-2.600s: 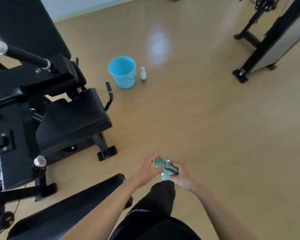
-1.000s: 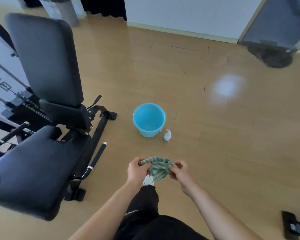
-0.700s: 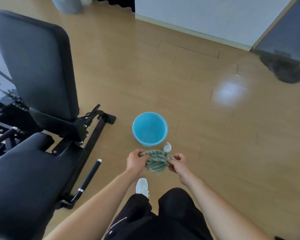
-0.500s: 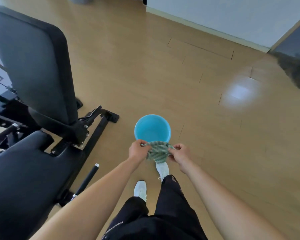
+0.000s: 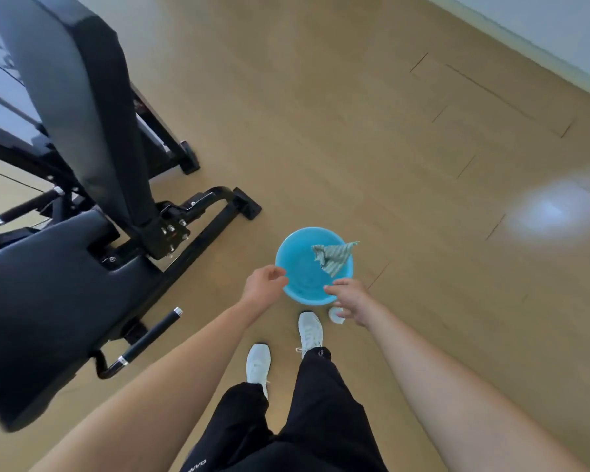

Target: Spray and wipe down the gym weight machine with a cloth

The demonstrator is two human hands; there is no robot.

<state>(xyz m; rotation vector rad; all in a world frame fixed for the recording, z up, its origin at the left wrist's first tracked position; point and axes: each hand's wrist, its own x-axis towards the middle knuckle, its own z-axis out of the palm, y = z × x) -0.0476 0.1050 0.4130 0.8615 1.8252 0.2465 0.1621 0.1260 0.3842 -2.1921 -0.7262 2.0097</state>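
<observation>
Two hands, both empty. Head view: left hand (image 5: 264, 288) centre frame, fingers loosely spread, beside left rim of blue bucket (image 5: 297, 267); right hand (image 5: 349, 298) slack, open, at bucket's lower-right rim. Striped cloth (image 5: 334, 258) in bucket's upper-right part, corner poking past rim, long edge running left-right; sits just above right hand in frame, so right hand nearer. On floor beneath right hand: spray bottle (image 5: 335, 316), mostly hidden. Left of frame: weight machine (image 5: 65, 274).
</observation>
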